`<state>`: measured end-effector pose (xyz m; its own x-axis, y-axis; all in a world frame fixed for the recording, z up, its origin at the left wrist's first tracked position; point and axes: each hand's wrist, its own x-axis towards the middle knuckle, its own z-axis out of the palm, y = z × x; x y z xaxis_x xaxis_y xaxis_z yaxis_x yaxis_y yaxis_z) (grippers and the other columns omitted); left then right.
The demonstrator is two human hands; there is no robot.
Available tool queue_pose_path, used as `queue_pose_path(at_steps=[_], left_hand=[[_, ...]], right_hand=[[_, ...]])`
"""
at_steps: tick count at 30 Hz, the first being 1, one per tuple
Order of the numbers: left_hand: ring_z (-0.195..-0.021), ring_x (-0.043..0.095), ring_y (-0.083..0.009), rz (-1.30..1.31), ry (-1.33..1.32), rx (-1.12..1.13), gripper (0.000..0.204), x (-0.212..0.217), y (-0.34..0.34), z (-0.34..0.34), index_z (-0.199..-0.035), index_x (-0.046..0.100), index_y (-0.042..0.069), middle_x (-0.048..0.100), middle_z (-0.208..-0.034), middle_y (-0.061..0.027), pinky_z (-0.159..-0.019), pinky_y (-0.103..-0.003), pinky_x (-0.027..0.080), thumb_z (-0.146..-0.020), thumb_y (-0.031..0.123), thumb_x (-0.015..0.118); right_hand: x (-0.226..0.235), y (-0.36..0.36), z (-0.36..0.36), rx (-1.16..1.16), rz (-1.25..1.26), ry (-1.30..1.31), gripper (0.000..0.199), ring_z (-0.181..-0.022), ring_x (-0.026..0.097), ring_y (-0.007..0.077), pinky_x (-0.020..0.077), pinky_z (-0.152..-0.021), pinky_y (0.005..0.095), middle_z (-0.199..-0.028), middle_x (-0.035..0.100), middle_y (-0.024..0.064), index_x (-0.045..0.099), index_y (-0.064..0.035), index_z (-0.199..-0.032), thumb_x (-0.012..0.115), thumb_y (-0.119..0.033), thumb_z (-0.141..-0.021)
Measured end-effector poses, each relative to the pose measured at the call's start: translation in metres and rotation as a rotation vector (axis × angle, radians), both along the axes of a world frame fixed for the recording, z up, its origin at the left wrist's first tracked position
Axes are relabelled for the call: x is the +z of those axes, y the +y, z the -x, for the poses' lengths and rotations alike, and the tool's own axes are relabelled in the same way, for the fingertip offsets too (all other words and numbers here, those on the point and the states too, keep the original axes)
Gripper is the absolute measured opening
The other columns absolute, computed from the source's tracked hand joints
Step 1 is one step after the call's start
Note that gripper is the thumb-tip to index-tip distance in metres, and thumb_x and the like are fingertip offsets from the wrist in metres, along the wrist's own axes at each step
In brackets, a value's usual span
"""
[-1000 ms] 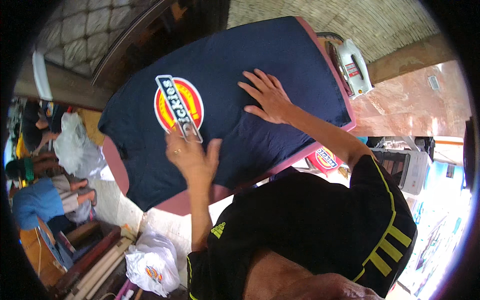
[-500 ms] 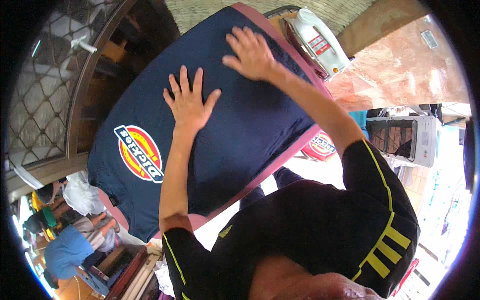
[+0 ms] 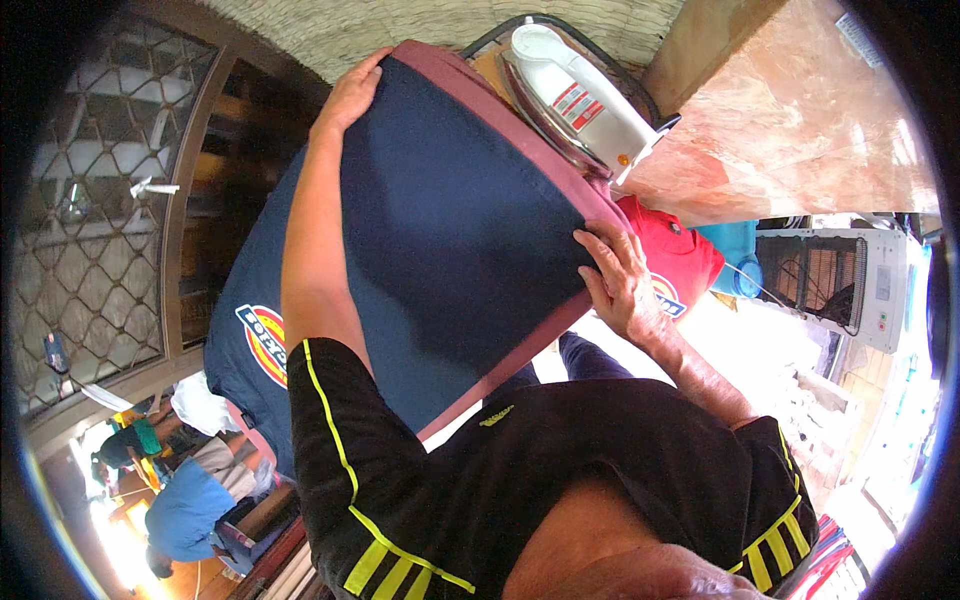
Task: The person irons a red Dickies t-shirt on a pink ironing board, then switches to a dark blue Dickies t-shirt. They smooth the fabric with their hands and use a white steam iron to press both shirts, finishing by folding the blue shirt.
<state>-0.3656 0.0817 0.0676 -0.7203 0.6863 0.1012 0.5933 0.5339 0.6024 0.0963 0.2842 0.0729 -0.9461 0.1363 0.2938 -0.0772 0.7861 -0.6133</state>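
A navy T-shirt [image 3: 450, 220] with a round coloured print is spread over a pink-covered ironing board [image 3: 500, 95]. My left hand [image 3: 352, 95] is at the far left corner of the shirt's hem, its fingers closed together on the cloth at the board's edge. At the near right corner rests my right hand [image 3: 622, 275], its bent fingers and thumb apart, fingertips touching the hem. A white iron [image 3: 570, 100] lies on its stand just past the board's right end, touched by neither hand.
Beside the board's right end hangs a red printed garment [image 3: 675, 255]. A heater-like white appliance [image 3: 830, 285] stands farther right. On the left is a lattice-grille window [image 3: 95, 200]. A person in a blue top [image 3: 190, 510] bends down at the lower left.
Both hands were lying flat with spread fingers on the shirt. My left hand has moved to the far corner; my right has come back to the near right corner. The printed end now hangs farther left.
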Motion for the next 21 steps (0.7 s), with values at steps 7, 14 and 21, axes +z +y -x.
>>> queue_pose_path(at_steps=[7, 14, 21], left_hand=[[-0.101, 0.059, -0.0133, 0.075, -0.408, -0.069, 0.024, 0.018, 0.0, 0.045, -0.118, 0.064, 0.009, 0.065, -0.108, 0.0, -0.092, -0.029, 0.045, -0.098, 0.02, 0.057], [-0.082, 0.052, -0.0083, -0.067, -0.193, -0.077, 0.012, 0.018, 0.002, 0.038, -0.098, 0.064, 0.01, 0.058, -0.086, 0.0055, -0.078, -0.026, 0.044, -0.093, 0.02, 0.068], [-0.075, 0.051, -0.0063, -0.223, -0.08, 0.055, 0.011, 0.007, 0.001, 0.017, -0.1, 0.065, 0.009, 0.059, -0.086, 0.0063, -0.071, -0.024, 0.044, -0.094, 0.017, 0.067]], right_hand=[[0.007, 0.006, 0.001, -0.124, 0.077, -0.086, 0.051, -0.101, 0.061, 0.0344, 0.0535, -0.085, 0.0401, -0.116, 0.056, 0.0209, 0.052, -0.0003, -0.131, 0.067, 0.002, -0.083], [0.01, 0.01, -0.002, -0.149, 0.267, -0.249, 0.04, -0.079, 0.063, 0.0277, 0.0517, -0.069, 0.037, -0.094, 0.06, 0.0165, 0.056, 0.0019, -0.117, 0.071, -0.001, -0.08], [0.01, 0.008, 0.006, -0.111, 0.15, -0.202, 0.026, -0.086, 0.061, 0.0378, 0.0491, -0.074, 0.0442, -0.091, 0.059, 0.0186, 0.056, 0.0005, -0.103, 0.07, -0.007, -0.082]])
